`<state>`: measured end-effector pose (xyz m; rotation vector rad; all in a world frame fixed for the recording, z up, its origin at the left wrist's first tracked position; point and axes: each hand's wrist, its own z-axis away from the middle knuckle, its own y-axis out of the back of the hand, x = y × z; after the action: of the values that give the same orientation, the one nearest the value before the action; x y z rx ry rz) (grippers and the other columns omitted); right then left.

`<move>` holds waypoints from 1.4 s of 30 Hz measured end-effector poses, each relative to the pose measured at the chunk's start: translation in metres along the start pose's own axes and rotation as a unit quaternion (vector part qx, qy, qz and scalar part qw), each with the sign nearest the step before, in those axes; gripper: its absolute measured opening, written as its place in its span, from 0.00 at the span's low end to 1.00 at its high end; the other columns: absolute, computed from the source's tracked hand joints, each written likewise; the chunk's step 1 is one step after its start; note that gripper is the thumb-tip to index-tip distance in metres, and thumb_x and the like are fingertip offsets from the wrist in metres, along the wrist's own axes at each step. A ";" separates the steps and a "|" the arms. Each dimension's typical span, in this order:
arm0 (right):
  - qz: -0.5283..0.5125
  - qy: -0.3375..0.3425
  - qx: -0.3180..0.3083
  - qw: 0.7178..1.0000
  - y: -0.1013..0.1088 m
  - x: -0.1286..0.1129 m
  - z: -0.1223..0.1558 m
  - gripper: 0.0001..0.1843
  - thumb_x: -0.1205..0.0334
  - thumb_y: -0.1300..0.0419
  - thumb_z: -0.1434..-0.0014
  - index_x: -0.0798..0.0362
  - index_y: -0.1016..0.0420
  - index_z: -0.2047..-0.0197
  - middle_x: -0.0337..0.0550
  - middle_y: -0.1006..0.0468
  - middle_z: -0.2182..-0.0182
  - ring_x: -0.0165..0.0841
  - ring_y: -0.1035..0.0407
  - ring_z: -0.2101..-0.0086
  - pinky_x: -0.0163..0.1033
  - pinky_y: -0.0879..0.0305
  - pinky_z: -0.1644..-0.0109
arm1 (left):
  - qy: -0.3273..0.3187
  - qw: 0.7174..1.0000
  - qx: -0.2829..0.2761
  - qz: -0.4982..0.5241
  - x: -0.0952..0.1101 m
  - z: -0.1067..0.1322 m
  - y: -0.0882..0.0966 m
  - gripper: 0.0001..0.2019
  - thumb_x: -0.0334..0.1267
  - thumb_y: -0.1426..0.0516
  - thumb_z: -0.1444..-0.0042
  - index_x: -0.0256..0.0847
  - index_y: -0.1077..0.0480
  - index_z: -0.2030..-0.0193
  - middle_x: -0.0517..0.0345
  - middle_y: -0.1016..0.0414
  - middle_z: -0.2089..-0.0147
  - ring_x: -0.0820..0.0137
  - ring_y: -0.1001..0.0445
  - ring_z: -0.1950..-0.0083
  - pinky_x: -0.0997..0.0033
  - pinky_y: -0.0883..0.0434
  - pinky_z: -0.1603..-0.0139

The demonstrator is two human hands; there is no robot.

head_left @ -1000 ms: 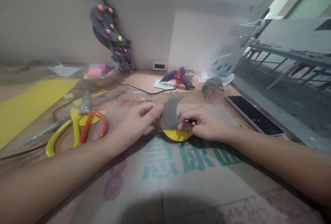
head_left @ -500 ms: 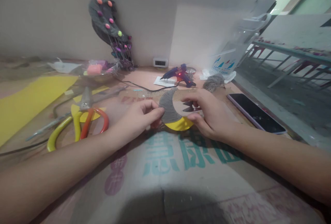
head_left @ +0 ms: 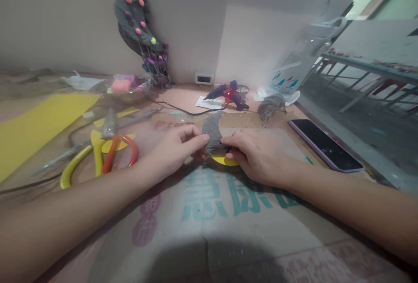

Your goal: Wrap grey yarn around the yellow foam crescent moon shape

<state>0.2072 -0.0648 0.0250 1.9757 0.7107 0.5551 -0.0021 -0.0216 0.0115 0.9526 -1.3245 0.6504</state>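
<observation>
Grey-wound yellow crescent (head_left: 214,137), low over the printed cardboard (head_left: 228,213) at the middle of the worktop (head_left: 189,98), pinched at its left edge by the left hand (head_left: 173,152) and at its lower tip by the right hand (head_left: 257,154); scissors (head_left: 101,156) to the left, phone (head_left: 325,143) to the right.

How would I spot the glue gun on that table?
Start at the white wall socket in the far corner. Just right of it, the glue gun lies on a white paper slip, left of the twine bundle. It alone is blue, with a red light.
</observation>
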 end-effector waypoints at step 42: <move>0.037 0.016 0.006 0.999 -0.003 0.002 0.005 0.12 0.63 0.52 0.34 0.54 0.28 0.61 0.42 0.26 0.74 0.32 0.35 0.72 0.36 0.49 0.72 | 0.006 1.000 0.016 0.020 0.000 0.000 -0.002 0.14 0.44 0.42 0.42 0.39 0.35 0.75 0.65 0.28 0.77 0.76 0.31 0.75 0.76 0.36 0.71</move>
<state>0.2112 -0.0650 0.0200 2.0148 0.6649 0.6293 -0.0001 -0.0224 0.0106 0.9478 -1.3283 0.7092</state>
